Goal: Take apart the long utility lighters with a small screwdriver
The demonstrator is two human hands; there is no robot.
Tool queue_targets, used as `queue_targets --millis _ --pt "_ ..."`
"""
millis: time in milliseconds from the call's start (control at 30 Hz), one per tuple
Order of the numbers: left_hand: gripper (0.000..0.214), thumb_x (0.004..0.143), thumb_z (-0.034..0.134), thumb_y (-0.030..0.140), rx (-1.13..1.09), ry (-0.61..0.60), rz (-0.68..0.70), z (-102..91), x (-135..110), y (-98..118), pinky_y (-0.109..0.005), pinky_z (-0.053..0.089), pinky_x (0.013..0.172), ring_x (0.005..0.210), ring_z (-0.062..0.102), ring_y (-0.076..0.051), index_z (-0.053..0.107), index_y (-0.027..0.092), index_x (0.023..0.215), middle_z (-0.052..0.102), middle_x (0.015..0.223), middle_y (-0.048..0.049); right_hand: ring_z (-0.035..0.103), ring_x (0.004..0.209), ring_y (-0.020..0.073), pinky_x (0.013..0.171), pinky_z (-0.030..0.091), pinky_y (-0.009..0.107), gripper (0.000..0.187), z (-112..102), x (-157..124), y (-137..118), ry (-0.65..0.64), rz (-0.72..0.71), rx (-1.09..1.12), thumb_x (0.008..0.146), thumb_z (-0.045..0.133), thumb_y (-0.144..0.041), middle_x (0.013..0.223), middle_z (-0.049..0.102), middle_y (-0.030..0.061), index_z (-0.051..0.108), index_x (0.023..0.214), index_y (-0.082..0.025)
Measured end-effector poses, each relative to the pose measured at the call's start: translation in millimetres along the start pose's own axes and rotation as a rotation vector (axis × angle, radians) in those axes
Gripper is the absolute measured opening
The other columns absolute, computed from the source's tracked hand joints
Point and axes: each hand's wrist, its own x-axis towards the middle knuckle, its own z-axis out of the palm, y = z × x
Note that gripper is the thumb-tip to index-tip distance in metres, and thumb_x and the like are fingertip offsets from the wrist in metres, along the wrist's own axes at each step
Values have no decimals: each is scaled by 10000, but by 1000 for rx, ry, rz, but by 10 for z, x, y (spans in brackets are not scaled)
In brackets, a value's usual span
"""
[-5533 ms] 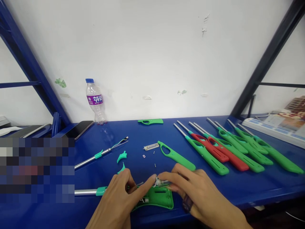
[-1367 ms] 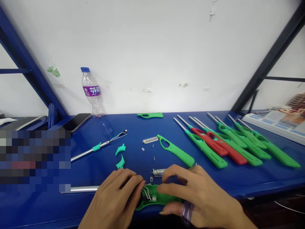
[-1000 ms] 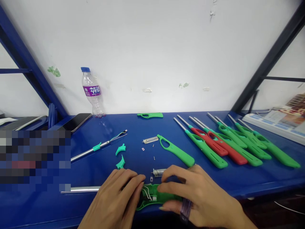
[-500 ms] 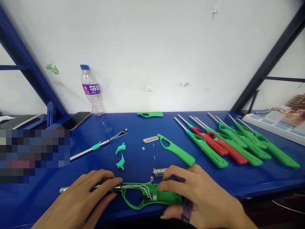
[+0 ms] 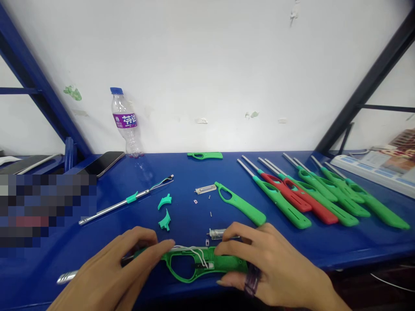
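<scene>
An opened green lighter shell [image 5: 194, 264] with white wires inside lies at the near edge of the blue bench [image 5: 194, 172]. My left hand [image 5: 110, 276] pinches the metal tube [image 5: 66, 277] where it joins the shell's front. My right hand [image 5: 272, 268] presses the shell's handle end with closed fingers, a purple ring on one finger. A small clear gas cartridge [image 5: 218, 233] lies just beyond my right fingertips. Two teal trigger pieces [image 5: 164, 211] sit a little farther back.
A row of several green and red long-nosed lighters [image 5: 308, 194] lies at the right. A loose green handle half [image 5: 241, 208], a tube with wire [image 5: 126, 201], another green shell [image 5: 205, 155], a water bottle [image 5: 126, 125] and a phone [image 5: 104, 163] are behind. A power strip [image 5: 372, 175] sits far right.
My left hand slid leftward off the shell onto the metal tube, uncovering the trigger opening and wires. The tube and shell shifted left and slightly nearer. My right hand stayed on the handle.
</scene>
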Motion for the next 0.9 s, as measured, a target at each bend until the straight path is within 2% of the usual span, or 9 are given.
queue_targets --millis 100,233,333,433,533,633,767,900 --pt "338 993 500 246 25 -69 87 -35 -5 -54 -136 579 769 897 734 -116 684 371 1247 693 1140 14 714 967 138 692 429 269 280 -4 10 0 -10 11 10 961 676 -474 1182 711 -24 657 1195 -320" --pt "327 976 510 215 35 0 25 -52 -25 -68 -188 588 796 940 716 -142 685 366 1209 677 1143 11 712 976 136 684 410 275 269 -6 15 -2 -8 23 20 966 675 -465 1182 713 -26 653 1190 -318" --pt "284 992 518 249 28 62 -45 -72 -28 -65 -248 587 811 919 702 -158 679 367 1195 660 1149 16 710 992 134 688 404 281 254 -1 9 -9 -2 24 26 969 673 -458 1178 710 -35 650 1180 -318" --pt "223 1016 503 291 80 127 -196 -92 3 -112 -372 551 952 955 678 -185 680 335 1145 631 1165 30 712 980 131 687 404 283 241 4 2 -13 7 23 24 973 666 -460 1177 708 -40 651 1169 -320" --pt "253 1028 474 336 192 177 -299 -78 61 -250 -448 482 1041 1057 633 -207 651 297 1204 591 1205 53 714 977 131 694 413 282 234 6 2 -6 6 27 21 976 665 -453 1177 708 -37 654 1165 -316" --pt "377 1049 367 436 321 95 -356 -27 115 -427 -437 472 1011 1098 606 -221 598 286 1305 560 1250 40 715 974 131 691 414 283 235 7 6 2 4 28 24 973 670 -448 1173 713 -39 652 1168 -317" --pt "497 1029 272 461 366 -53 -360 50 152 -569 -469 522 888 947 667 -290 681 230 1191 672 1160 -79 717 965 130 683 416 280 234 8 11 0 20 17 24 966 682 -442 1172 716 -43 652 1164 -321" --pt "520 996 279 502 263 -142 -394 86 168 -582 -501 506 933 975 687 -325 714 243 1113 709 1153 -96 724 943 125 668 417 278 219 20 8 -11 43 1 8 964 688 -431 1153 722 -49 656 1151 -321"
